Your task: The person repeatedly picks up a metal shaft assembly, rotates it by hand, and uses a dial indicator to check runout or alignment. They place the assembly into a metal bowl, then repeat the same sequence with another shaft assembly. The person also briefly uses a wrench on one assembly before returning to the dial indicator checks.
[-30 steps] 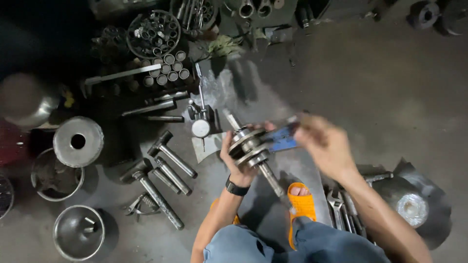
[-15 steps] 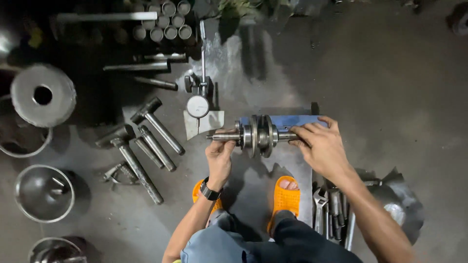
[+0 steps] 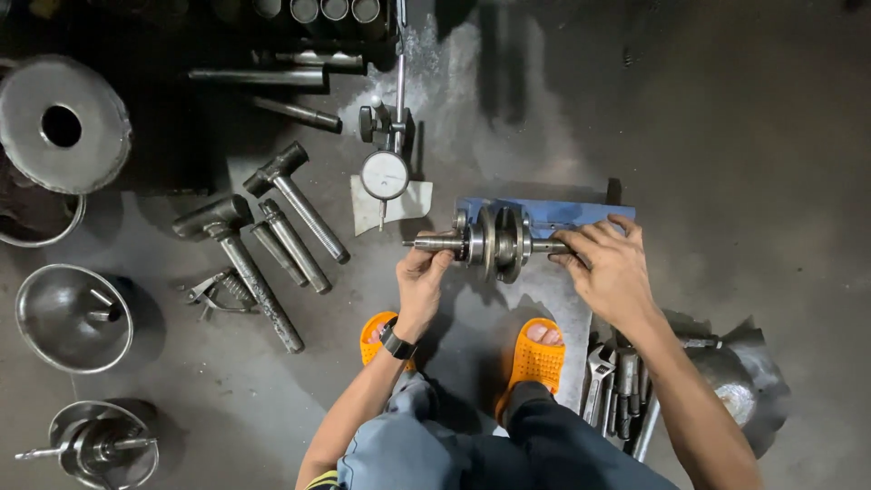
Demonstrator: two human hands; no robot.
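A steel crankshaft (image 3: 494,241) with two round webs lies level over a blue stand (image 3: 572,214) on the floor. My left hand (image 3: 422,275) grips its left shaft end from below. My right hand (image 3: 606,263) grips its right shaft end, fingers wrapped over the journal. A dial gauge on a post (image 3: 386,172) stands just left of the crankshaft, on a pale plate.
Several steel mallets and pins (image 3: 272,236) lie to the left. Metal bowls (image 3: 73,318) and a round disc with a hole (image 3: 62,124) sit at the far left. Spanners (image 3: 617,386) and a bowl (image 3: 735,386) lie at the right. My feet wear orange sandals (image 3: 535,358).
The crankshaft went from tilted in the air to level over the blue stand. Both hands moved out to its shaft ends. The view shifted closer.
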